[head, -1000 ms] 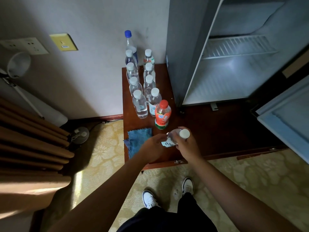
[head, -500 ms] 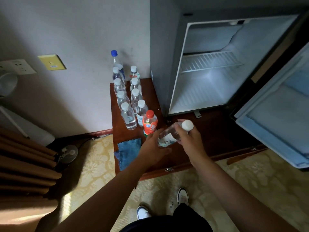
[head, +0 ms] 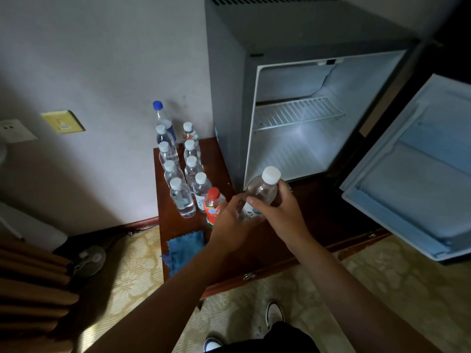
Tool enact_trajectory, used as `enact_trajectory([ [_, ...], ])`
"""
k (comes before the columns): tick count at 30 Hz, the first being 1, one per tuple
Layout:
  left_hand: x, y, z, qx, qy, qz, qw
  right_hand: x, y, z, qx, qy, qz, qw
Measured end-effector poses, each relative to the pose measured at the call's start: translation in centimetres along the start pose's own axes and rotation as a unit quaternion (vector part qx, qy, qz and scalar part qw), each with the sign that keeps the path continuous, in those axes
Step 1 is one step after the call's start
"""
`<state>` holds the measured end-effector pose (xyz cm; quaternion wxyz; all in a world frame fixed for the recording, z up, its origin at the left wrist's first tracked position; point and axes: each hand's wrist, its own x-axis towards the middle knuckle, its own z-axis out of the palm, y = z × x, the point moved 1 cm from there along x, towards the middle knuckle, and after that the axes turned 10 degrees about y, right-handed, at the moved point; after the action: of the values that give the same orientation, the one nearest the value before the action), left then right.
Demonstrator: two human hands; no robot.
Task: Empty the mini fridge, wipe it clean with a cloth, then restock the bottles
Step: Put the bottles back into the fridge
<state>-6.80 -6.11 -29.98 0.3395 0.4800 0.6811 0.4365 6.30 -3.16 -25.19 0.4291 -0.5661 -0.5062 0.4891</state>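
Nearest are two shoes (head: 274, 314) on the patterned floor, partly cut off at the bottom edge. Above them both hands hold one clear bottle (head: 261, 193). The left hand (head: 229, 225) curls around its low end and the right hand (head: 277, 212) wraps its middle. The bottle tilts, with its white cap pointing up and far, toward the open mini fridge (head: 293, 118) (lit inside, one wire shelf). A blue cloth (head: 184, 247) lies on the near left of the brown tabletop (head: 221, 159). Farther left stand an orange bottle (head: 212, 207) and two rows of water bottles (head: 179, 197). The fridge door (head: 418, 174) swings right, cut off. The bottle's label is hard to read.
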Motion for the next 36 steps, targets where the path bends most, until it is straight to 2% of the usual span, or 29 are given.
enact_trajectory([
  [4,0.4,0.2,1.3,0.021,-0.003,-0.007,1.000,1.7,1.0,-0.8,0.002,-0.014,0.035,0.999],
  [9,2.0,0.9,2.4,0.029,-0.031,-0.060,0.997,4.8,2.2,-1.9,-0.043,-0.047,0.044,0.997],
  [14,4.9,2.3,3.2,0.054,-0.055,-0.103,0.992,8.2,2.8,-2.7,-0.036,-0.059,0.049,0.996],
  [20,8.1,4.4,3.5,0.055,0.015,-0.149,0.987,13.9,4.7,-2.3,-0.077,-0.033,0.041,0.996],
  [27,10.8,5.1,3.3,0.041,0.112,-0.162,0.980,18.3,5.9,-1.3,-0.144,-0.077,0.022,0.986],
  [36,12.8,6.5,4.4,0.001,0.148,-0.117,0.982,21.4,6.0,0.1,-0.186,-0.118,0.000,0.975],
])
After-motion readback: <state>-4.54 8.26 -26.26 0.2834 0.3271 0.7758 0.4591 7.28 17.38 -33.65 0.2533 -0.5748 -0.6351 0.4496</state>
